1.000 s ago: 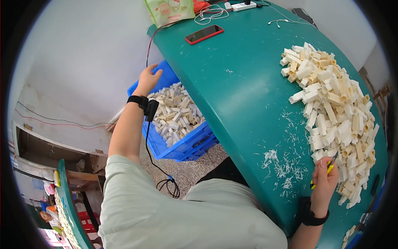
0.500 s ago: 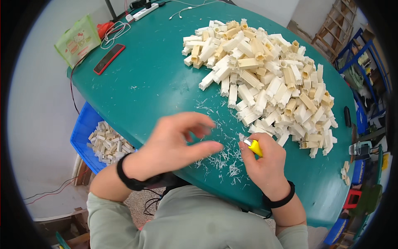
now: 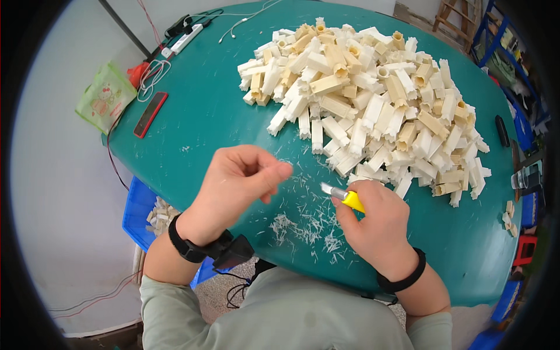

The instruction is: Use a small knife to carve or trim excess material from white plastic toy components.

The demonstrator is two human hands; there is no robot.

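Observation:
My right hand (image 3: 376,224) is wrapped round a yellow utility knife (image 3: 354,201), its metal blade end pointing left toward my other hand. Thumb and fingers of my left hand (image 3: 236,184) are pinched together over the table; whatever may be between them is too small or hidden to make out. Thin white shavings (image 3: 312,227) lie scattered on the green table (image 3: 192,137) below and between both hands. Just beyond is a big heap of short white and cream plastic tube pieces (image 3: 359,102) with jagged ends.
At the left, a blue bin (image 3: 135,213) beside the table holds similar pieces. A red-edged phone (image 3: 150,115), a green bag (image 3: 105,96), white cable (image 3: 154,79) and power strip (image 3: 186,39) occupy the far left. Several loose pieces (image 3: 509,219) and a black object (image 3: 501,131) lie at right.
My left hand's fingers have closed from a spread pose into a pinch. The knife blade now shows more plainly in my right hand. The whole view has shifted a little.

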